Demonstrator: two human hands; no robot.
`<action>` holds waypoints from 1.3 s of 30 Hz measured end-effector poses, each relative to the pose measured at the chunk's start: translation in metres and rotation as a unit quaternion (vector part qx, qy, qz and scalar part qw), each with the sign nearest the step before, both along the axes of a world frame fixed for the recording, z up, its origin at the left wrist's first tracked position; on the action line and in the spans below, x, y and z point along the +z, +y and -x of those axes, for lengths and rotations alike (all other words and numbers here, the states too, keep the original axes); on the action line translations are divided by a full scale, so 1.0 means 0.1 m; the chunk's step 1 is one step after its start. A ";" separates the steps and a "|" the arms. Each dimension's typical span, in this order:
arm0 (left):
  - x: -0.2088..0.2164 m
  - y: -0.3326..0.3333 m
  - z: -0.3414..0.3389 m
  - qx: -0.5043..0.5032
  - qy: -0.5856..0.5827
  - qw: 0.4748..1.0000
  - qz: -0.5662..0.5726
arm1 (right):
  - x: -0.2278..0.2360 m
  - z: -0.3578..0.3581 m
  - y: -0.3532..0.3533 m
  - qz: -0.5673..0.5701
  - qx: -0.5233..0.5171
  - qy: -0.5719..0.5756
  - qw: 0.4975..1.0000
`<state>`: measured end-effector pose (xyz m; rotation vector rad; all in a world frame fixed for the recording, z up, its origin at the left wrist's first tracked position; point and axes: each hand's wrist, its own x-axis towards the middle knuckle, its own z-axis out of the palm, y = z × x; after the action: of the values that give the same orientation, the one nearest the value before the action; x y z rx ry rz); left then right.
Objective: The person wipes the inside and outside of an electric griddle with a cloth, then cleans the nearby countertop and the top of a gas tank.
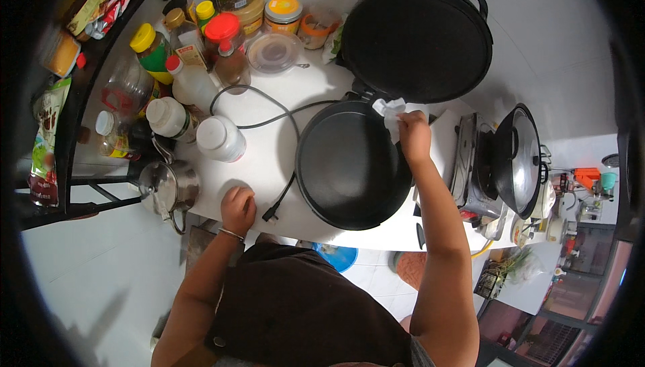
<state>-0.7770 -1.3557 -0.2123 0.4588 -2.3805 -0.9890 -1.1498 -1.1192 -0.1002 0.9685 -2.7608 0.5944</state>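
A round black electric griddle stands open on the white counter, its lower pan (353, 165) lying flat and its lid (416, 41) tipped up behind it. My right hand (415, 137) pinches a crumpled white tissue (390, 108) at the pan's far right rim, close to the hinge. At the counter's front edge, left of the pan, my left hand (238, 210) rests with its fingers curled in; I cannot make out anything in it. Beside that hand lies the plug (270, 215) of a black power cord (293, 128), which loops back across the counter.
Bottles and jars crowd the back left, among them a white-lidded jar (222, 140) and a red-lidded jar (225, 31). A steel pot (171, 186) sits at the left end. On the right, a lidded wok (519, 159) rests on a gas stove (470, 165). A black shelf (87, 118) rises at far left.
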 end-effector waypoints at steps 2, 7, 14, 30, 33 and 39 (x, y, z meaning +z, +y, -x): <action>-0.01 0.00 0.01 0.000 0.000 1.000 -0.001 | -0.10 0.04 0.02 0.017 -0.023 0.037 0.999; -0.01 0.02 0.01 0.006 -0.006 1.000 -0.017 | 0.00 -0.13 -0.24 0.096 -0.035 0.064 0.993; -0.03 0.01 0.01 -0.001 0.002 1.000 -0.006 | -0.15 -0.13 -0.85 0.047 0.116 0.151 0.981; -0.05 -0.01 -0.01 -0.005 0.009 1.000 0.007 | -0.37 -0.16 -1.05 -0.091 0.105 0.131 0.982; -0.09 0.00 -0.01 -0.012 0.015 1.000 0.016 | -0.33 -0.10 -0.78 -0.113 0.112 0.156 0.975; -0.04 0.01 -0.01 0.003 0.019 1.000 0.000 | -0.02 0.00 -0.06 -0.057 -0.013 0.165 0.985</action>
<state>-0.7764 -1.3543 -0.2168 0.4423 -2.3441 -0.9857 -1.1502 -1.1250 -0.1017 0.9540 -2.5279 0.2463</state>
